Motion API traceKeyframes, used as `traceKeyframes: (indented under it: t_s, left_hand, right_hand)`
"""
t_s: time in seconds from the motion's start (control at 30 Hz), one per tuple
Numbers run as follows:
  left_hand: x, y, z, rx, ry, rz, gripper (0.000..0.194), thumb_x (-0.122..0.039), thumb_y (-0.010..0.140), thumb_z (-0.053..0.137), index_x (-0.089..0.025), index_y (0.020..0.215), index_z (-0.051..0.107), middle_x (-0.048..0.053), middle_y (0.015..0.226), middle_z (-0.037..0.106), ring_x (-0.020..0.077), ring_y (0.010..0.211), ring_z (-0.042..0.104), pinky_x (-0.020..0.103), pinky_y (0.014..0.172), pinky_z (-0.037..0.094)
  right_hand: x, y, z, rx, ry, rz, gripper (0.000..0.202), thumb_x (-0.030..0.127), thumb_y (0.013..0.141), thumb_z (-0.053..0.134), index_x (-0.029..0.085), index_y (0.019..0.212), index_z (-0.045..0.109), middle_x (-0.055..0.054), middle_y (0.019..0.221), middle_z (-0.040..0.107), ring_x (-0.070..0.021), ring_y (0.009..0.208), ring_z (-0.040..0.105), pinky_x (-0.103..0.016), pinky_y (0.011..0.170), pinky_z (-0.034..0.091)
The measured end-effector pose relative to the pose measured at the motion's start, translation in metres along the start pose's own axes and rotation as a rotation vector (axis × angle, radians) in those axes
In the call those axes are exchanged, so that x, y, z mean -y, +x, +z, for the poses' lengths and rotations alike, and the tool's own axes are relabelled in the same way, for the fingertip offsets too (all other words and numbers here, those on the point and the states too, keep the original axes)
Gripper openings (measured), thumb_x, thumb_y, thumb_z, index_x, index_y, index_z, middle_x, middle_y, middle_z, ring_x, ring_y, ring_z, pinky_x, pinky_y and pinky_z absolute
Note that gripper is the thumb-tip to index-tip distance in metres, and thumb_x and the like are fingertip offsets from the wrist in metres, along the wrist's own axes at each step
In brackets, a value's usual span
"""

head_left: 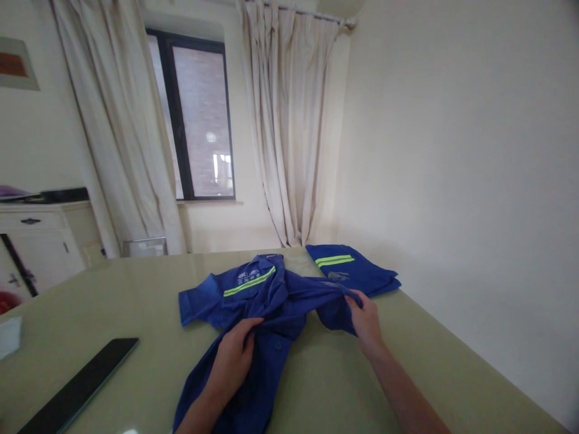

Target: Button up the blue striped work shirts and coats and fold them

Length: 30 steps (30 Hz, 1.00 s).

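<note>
A blue work shirt with a yellow-green stripe and pale printing on its chest lies rumpled on the greenish table. My left hand pinches the fabric near the shirt's middle, thumb on top. Farther right, my right hand grips the part stretched out to the right, which is lifted a little off the table. One short sleeve spreads out at the left. Behind my right hand lies a folded blue garment with a similar stripe.
On the table's left side lies a long black flat object, with a pale item at the left edge. A white cabinet stands at the far left. Curtains, a window and a wall border the table.
</note>
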State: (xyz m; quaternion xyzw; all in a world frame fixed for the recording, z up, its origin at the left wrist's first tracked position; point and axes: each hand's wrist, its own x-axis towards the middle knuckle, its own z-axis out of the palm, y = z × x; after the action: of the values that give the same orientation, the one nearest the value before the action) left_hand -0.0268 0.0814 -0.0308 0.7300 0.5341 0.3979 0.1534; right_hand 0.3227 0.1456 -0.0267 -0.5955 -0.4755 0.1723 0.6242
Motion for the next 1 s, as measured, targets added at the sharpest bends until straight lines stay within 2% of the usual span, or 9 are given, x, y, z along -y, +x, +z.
traceKeyframes:
  t_s: [0.13,0.27,0.37,0.47,0.53,0.6,0.7,0.87,1.0]
  left_hand:
    - [0.02,0.012,-0.019,-0.228,-0.244,-0.194,0.038,-0.04,0.086,0.053,-0.022,0.114,0.072,0.006,0.115,0.077,0.027,0.112,0.069,0.044,0.105,0.051]
    - [0.025,0.014,-0.021,-0.334,-0.416,-0.388,0.045,-0.04,0.087,0.052,-0.019,0.124,0.065,0.008,0.12,0.075,0.0258,0.113,0.068,0.044,0.103,0.052]
    - [0.008,0.008,-0.02,-0.373,-0.201,-0.309,0.04,-0.032,0.092,0.045,-0.02,0.125,0.065,0.008,0.122,0.073,0.0258,0.117,0.066,0.047,0.107,0.049]
    - [-0.028,-0.004,-0.018,-0.225,0.214,0.068,0.038,-0.022,0.095,0.044,-0.026,0.126,0.066,0.006,0.131,0.069,0.0261,0.128,0.057,0.051,0.119,0.035]
    - [-0.052,-0.014,-0.015,0.048,0.293,0.3,0.039,-0.027,0.099,0.047,-0.032,0.135,0.061,0.003,0.132,0.068,0.023,0.127,0.057,0.045,0.119,0.035]
    - [-0.067,-0.023,-0.007,0.262,0.284,0.405,0.049,-0.042,0.097,0.057,-0.034,0.144,0.052,0.002,0.137,0.065,0.0231,0.126,0.057,0.041,0.117,0.038]
    - [-0.066,-0.029,0.006,0.324,0.356,0.343,0.07,-0.05,0.084,0.073,-0.034,0.148,0.049,0.003,0.143,0.06,0.0279,0.127,0.056,0.044,0.114,0.04]
    - [-0.038,-0.02,0.006,0.215,0.579,0.041,0.042,-0.018,0.096,0.053,-0.033,0.135,0.061,0.006,0.126,0.07,0.0269,0.118,0.064,0.046,0.099,0.044]
    - [-0.028,-0.013,-0.014,0.186,0.606,0.003,0.029,-0.039,0.103,0.046,-0.027,0.104,0.072,0.006,0.104,0.074,0.0278,0.104,0.068,0.048,0.094,0.043]
  right_hand:
    - [-0.005,0.012,-0.017,-0.158,0.354,0.29,0.041,0.044,0.062,0.078,0.02,0.096,0.075,-0.003,0.079,0.076,-0.0264,0.079,0.072,-0.038,0.073,0.057]
    - [0.006,0.01,-0.022,-0.132,0.649,0.541,0.047,0.029,0.055,0.086,0.024,0.099,0.072,0.0,0.076,0.077,-0.0253,0.073,0.074,-0.038,0.071,0.06]
    - [0.015,0.009,-0.024,-0.046,0.731,0.685,0.04,0.024,0.061,0.083,0.026,0.099,0.072,-0.002,0.081,0.078,-0.0269,0.077,0.075,-0.038,0.071,0.061]
    - [0.023,0.009,-0.026,0.075,0.695,0.745,0.048,0.026,0.068,0.079,0.028,0.115,0.07,-0.004,0.089,0.08,-0.0286,0.081,0.076,-0.04,0.072,0.062]
    - [0.029,0.007,-0.026,0.176,0.666,0.706,0.061,0.029,0.07,0.079,0.029,0.129,0.065,-0.006,0.098,0.08,-0.0295,0.085,0.076,-0.041,0.073,0.062]
    - [0.035,0.004,-0.024,0.254,0.685,0.648,0.067,0.033,0.071,0.08,0.031,0.135,0.061,-0.006,0.109,0.079,-0.0295,0.09,0.076,-0.04,0.074,0.062]
    - [0.041,-0.002,-0.021,0.288,0.761,0.599,0.06,0.039,0.075,0.077,0.029,0.133,0.065,-0.007,0.121,0.075,-0.0303,0.104,0.074,-0.039,0.082,0.061]
    - [0.036,-0.002,-0.024,0.275,0.746,0.512,0.046,0.037,0.074,0.072,0.026,0.119,0.074,-0.005,0.116,0.077,-0.0308,0.112,0.07,-0.041,0.093,0.058]
    - [0.034,-0.003,-0.024,0.295,0.762,0.564,0.042,0.037,0.073,0.071,0.025,0.113,0.075,-0.004,0.105,0.079,-0.0284,0.099,0.074,-0.041,0.088,0.059]
